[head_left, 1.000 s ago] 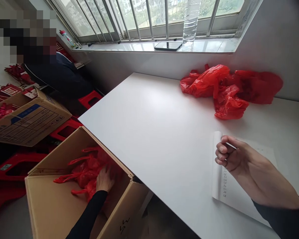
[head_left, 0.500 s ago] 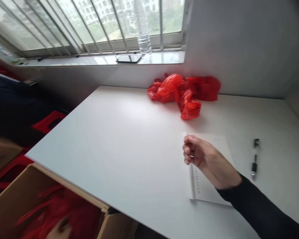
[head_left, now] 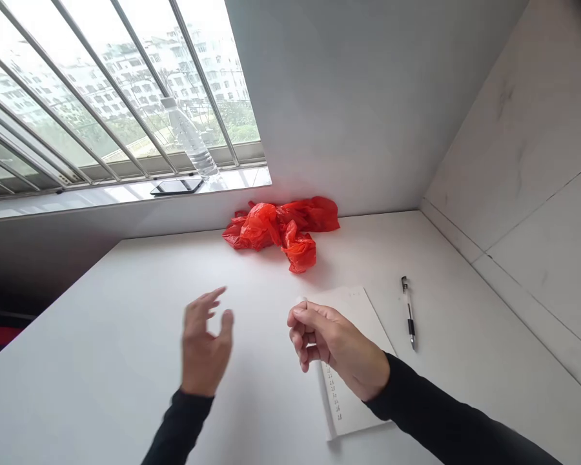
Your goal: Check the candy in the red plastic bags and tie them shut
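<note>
My left hand (head_left: pixel 206 345) is open above the white table, its thumb and fingers spread with nothing between them. Over the upper left part of a notebook (head_left: pixel 363 394) I hold my right hand (head_left: pixel 332 342), thumb against the curled index finger and the other fingers loosely bent. No object shows in it. The notebook lies open with a rolled left edge and a column of handwritten numbers, partly covered by the right hand and sleeve. A pen (head_left: pixel 409 316) with a black grip rests to the right of the notebook.
Crumpled red plastic bags (head_left: pixel 275 229) lie at the table's back edge against the wall. On the windowsill a clear bottle (head_left: pixel 191 142) stands near a phone (head_left: pixel 177 187). Bars cross the window. A tiled wall (head_left: pixel 523 194) bounds the right side of the table (head_left: pixel 126 310).
My left hand has come up from the cardboard box of red bags and is now empty above the table. The view has turned right; the box is out of sight. My right hand keeps its curl.
</note>
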A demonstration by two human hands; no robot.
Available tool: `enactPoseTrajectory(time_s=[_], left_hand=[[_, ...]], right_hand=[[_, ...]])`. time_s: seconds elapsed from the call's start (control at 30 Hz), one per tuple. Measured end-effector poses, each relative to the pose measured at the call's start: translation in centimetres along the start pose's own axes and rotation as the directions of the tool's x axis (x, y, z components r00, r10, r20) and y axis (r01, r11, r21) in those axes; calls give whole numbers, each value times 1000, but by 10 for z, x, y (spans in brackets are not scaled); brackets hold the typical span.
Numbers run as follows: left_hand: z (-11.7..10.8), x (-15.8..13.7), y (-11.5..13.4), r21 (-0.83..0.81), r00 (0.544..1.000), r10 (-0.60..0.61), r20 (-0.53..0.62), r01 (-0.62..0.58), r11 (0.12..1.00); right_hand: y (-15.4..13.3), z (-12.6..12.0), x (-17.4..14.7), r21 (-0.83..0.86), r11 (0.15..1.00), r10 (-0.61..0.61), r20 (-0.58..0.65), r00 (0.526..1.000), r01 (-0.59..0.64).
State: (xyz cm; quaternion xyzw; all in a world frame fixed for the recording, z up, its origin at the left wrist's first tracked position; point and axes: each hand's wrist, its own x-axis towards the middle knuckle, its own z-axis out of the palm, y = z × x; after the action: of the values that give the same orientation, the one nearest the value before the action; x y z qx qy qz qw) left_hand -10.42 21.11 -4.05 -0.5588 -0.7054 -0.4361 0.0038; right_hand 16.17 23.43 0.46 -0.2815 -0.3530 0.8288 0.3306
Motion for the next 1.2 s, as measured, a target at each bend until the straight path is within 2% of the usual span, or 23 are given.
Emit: enactPoseTrajectory(time_s=[0.07, 0.13, 0.23, 0.3, 0.37, 0.43, 0.53, 0.63, 0.7, 0.8, 0.9, 0.97, 1.07, 1.2], left_hand=[[31, 12, 30, -60, 988, 136, 75, -132, 989], [71, 24, 54, -120, 953, 248, 175, -229, 966], [121, 35, 72, -169, 895, 337, 293, -299, 939], [139, 38, 74, -179, 871, 353, 342, -309, 934], [145, 42, 71, -171, 874, 340, 346, -297, 939], [144, 51, 66, -136, 907, 297, 298, -267, 954], [140, 79, 56, -44, 970, 195, 143, -190, 981], [140, 116, 48, 38, 993, 117, 15, -117, 992], [142, 138, 44, 55, 995, 96, 16, -96, 994], [145, 157, 41, 17, 993, 76, 93, -77, 997], [139, 160, 40, -63, 990, 26, 142, -17, 998], [127, 156, 40, -127, 988, -30, 150, 49, 991], [100, 144, 40, -257, 977, -125, 176, 168, 952], [54, 114, 47, -461, 955, -194, 226, 280, 842]], right_hand=[[-4, 0, -2, 4, 1000, -23, 6, 1000, 23], [-9, 1, -3, 14, 999, -46, 18, 999, 46], [-14, 2, -5, 37, 997, -63, 31, 998, 62], [-16, 3, -6, 51, 997, -64, 30, 997, 63], [-17, 4, -6, 61, 996, -63, 26, 998, 61], [-18, 4, -6, 68, 996, -63, 26, 998, 61], [-18, 5, -5, 61, 996, -62, 36, 997, 59], [-19, 5, -5, 64, 996, -57, 38, 998, 54], [-20, 4, -4, 68, 996, -56, 35, 998, 54], [-21, 3, -5, 69, 996, -61, 36, 997, 58], [-22, 3, -6, 70, 995, -68, 43, 997, 65], [-23, 3, -6, 68, 995, -71, 46, 996, 68], [-22, 3, -6, 67, 995, -72, 46, 996, 68], [-22, 4, -8, 64, 996, -67, 52, 996, 63]])
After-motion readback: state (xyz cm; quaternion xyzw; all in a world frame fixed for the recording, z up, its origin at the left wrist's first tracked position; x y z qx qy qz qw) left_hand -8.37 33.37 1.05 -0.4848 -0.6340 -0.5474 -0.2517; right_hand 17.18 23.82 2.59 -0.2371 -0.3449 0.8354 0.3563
